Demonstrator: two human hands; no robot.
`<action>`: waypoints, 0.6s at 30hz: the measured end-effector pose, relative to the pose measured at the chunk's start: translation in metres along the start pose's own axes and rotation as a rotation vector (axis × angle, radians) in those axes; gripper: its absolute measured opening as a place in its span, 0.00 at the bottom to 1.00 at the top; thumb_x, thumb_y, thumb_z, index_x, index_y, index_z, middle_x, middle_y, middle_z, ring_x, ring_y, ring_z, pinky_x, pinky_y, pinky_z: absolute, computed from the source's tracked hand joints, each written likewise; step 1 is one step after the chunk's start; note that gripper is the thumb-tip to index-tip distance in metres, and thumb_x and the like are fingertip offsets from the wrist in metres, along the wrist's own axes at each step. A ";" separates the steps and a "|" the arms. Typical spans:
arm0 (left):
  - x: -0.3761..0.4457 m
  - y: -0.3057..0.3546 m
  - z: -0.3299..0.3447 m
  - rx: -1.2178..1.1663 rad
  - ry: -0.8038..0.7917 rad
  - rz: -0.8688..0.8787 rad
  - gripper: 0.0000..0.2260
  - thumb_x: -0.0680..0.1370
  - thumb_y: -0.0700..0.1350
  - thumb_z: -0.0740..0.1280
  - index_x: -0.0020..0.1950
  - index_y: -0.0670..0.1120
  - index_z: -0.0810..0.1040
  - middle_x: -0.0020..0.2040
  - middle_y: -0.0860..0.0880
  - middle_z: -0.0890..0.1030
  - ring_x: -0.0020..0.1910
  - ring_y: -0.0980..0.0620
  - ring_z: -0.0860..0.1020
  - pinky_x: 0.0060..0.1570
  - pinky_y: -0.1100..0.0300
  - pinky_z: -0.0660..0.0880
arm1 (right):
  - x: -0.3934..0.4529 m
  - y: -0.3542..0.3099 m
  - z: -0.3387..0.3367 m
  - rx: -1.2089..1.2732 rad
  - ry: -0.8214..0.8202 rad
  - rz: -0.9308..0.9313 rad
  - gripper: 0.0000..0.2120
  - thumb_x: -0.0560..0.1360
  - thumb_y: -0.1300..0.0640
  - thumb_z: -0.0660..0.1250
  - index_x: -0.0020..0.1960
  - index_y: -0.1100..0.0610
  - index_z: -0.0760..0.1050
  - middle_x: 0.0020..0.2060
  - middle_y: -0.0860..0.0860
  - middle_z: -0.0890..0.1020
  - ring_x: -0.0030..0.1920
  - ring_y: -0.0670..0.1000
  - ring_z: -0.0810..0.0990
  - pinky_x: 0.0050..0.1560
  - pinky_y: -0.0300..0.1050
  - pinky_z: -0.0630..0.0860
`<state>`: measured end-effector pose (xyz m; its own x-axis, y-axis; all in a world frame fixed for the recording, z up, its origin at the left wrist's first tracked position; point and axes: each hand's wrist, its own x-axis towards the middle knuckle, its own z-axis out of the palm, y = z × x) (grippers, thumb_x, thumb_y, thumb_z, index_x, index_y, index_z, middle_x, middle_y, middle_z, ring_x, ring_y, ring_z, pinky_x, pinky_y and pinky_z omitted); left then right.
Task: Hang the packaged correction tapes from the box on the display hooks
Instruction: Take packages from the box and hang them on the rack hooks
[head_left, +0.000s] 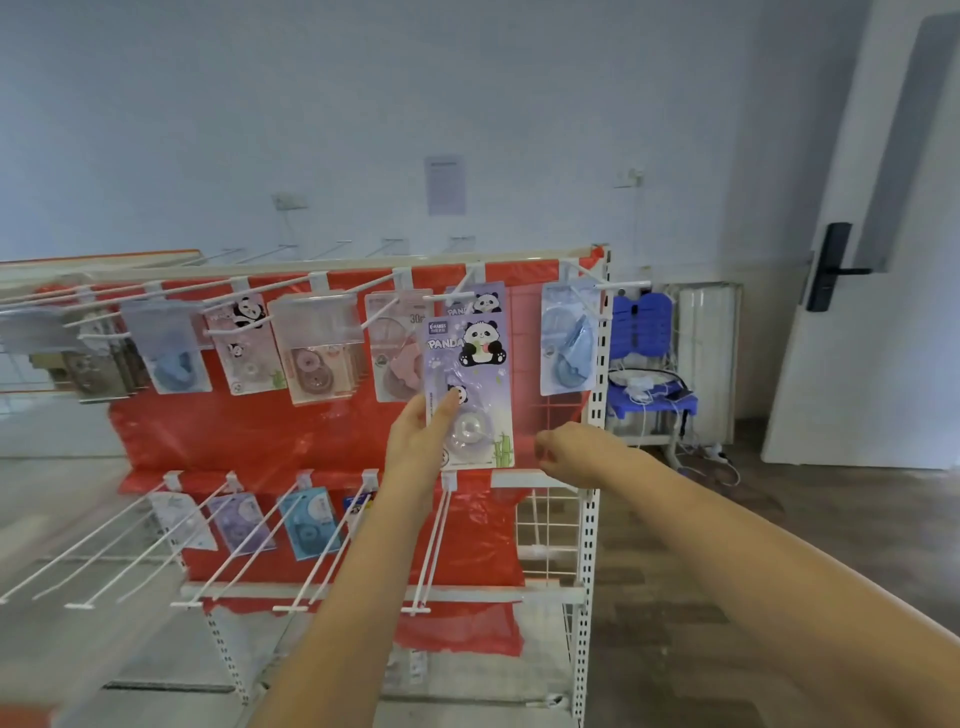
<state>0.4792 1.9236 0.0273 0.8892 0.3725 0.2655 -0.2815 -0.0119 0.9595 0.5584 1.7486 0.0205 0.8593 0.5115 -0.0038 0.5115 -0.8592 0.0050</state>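
Purple panda correction tape pack (470, 387) was held upright by left hand (418, 441), thumb pressed on front near lower left edge, fingers hidden behind card. Pack top was raised level with upper display hook (451, 297), in front of similar pack already hung. Right hand (563, 447) was kept just right of pack, loosely curled, nothing gripped. Lower hooks (434, 545) were seen beneath left hand.

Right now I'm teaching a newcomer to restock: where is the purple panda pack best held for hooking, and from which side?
By its lower left edge, from the left, as the left hand does now, thumb across the front. The pack is a flat upright card; a low grip probably leaves its top clear for the hook. The right hand holds nothing.
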 end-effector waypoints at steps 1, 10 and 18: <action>0.010 -0.001 0.002 0.029 -0.004 -0.006 0.10 0.78 0.51 0.65 0.57 0.49 0.78 0.50 0.53 0.81 0.48 0.58 0.77 0.42 0.65 0.70 | 0.000 0.000 0.000 0.001 0.002 0.000 0.15 0.80 0.56 0.56 0.63 0.57 0.72 0.57 0.56 0.79 0.56 0.57 0.77 0.56 0.50 0.75; 0.103 -0.012 0.033 0.206 -0.003 -0.199 0.14 0.78 0.55 0.65 0.42 0.44 0.74 0.42 0.47 0.72 0.42 0.49 0.69 0.39 0.59 0.67 | 0.007 0.008 0.005 0.007 -0.019 -0.002 0.14 0.79 0.56 0.58 0.62 0.57 0.73 0.57 0.57 0.79 0.57 0.57 0.77 0.56 0.50 0.74; 0.133 -0.023 0.045 0.181 0.027 -0.314 0.27 0.75 0.59 0.67 0.64 0.40 0.74 0.60 0.44 0.76 0.56 0.44 0.75 0.61 0.51 0.73 | 0.030 0.012 0.017 0.046 -0.074 0.025 0.15 0.80 0.53 0.59 0.64 0.57 0.72 0.61 0.55 0.77 0.60 0.55 0.76 0.60 0.49 0.73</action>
<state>0.6200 1.9315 0.0451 0.9115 0.4089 -0.0448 0.0743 -0.0566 0.9956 0.5901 1.7537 0.0034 0.8684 0.4897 -0.0777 0.4881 -0.8719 -0.0398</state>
